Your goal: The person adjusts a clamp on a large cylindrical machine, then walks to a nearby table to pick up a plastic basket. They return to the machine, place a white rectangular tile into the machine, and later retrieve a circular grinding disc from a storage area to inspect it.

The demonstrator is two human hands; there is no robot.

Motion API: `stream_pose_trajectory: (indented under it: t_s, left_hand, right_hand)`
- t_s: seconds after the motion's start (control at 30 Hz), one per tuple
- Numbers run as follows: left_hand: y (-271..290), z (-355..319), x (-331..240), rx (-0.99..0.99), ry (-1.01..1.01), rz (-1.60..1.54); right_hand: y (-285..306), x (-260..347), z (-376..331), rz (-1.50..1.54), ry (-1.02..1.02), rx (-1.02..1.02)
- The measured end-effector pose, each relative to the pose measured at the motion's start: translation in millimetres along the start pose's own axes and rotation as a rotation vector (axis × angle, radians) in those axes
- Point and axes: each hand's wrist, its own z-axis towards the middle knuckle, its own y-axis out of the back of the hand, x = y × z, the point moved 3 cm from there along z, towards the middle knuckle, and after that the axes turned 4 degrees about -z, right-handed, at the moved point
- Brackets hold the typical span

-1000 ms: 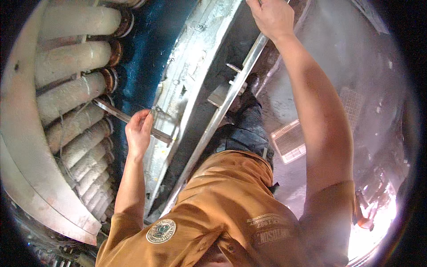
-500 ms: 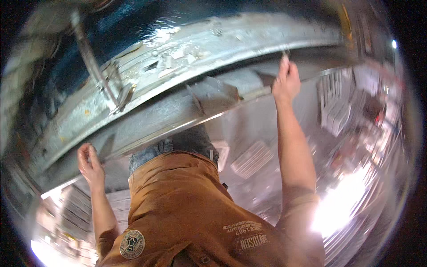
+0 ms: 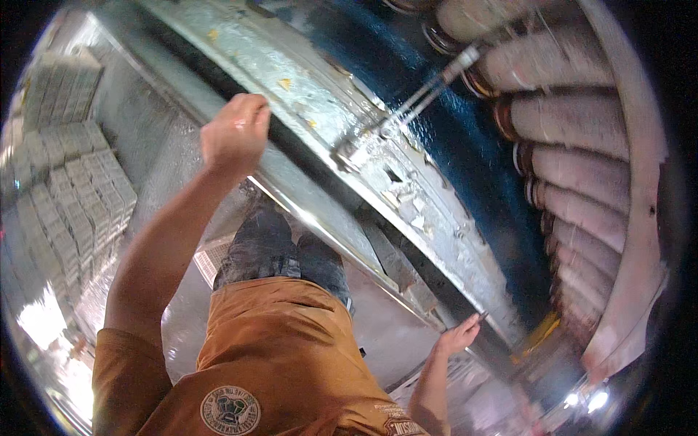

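Note:
My left hand [image 3: 236,134] is closed in a fist with its back turned up, over the dark channel of a long metal trough [image 3: 291,207]. The fingertips are hidden, so what it holds, if anything, does not show. Farther along the same trough, at the lower right, my right hand [image 3: 459,336] has its fingers pinched together beside the ledge's edge. A small dark bit shows at those fingertips, too small to name. Between the hands, the pale wet ledge [image 3: 320,120] carries scattered flakes and scraps. A thin angular plate [image 3: 396,265] stands in the channel.
A metal rod bracket [image 3: 407,109] rises from the ledge. Beyond lies a dark blue wet surface [image 3: 502,218], then a row of large pale cylinders [image 3: 574,171] behind a curved beam [image 3: 632,87]. Stacked pale blocks [image 3: 80,196] stand at left, and a yellow bar [image 3: 538,336] at lower right.
The view has swung round, so the trough now slants down to the right and the cylinders show. My left hand appears higher and nearer, my right hand lower. Both stay along the trough.

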Motion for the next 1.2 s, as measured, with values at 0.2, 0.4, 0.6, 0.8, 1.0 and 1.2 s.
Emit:
stream_pose_trajectory:
  t_s: [0.2, 0.4, 0.6, 0.8, 1.0, 1.2]
  left_hand:
    - [-1.6, -4.7, 6.0, 0.058, 0.061, 0.001]
    - [1.0, -6.0, 17.0, 0.26, -0.029, -0.053]
    - [6.4, -14.9, 33.6, 0.079, -0.24, -0.293]
    - [-5.3, -16.3, 17.8, 0.164, -0.429, -0.401]
    - [-11.0, -17.5, 43.1, 0.35, -0.431, -0.23]
    - [-47.2, -28.9, 3.9, 0.293, -0.519, -0.209]
  right_hand:
    - [-1.3, 4.2, 1.9, -0.023, -0.004, 0.107]
    - [-4.7, -3.8, -4.4, -0.097, -0.052, 0.017]
    - [-6.9, -13.3, -9.9, -0.074, -0.003, -0.376]
    - [-20.0, -10.9, -80.3, 1.002, -0.135, -0.299]
    - [-18.7, 1.3, -288.9, 1.041, -0.473, -0.011]
    - [-76.7, -281.1, -555.3, -0.407, -0.311, 0.72]
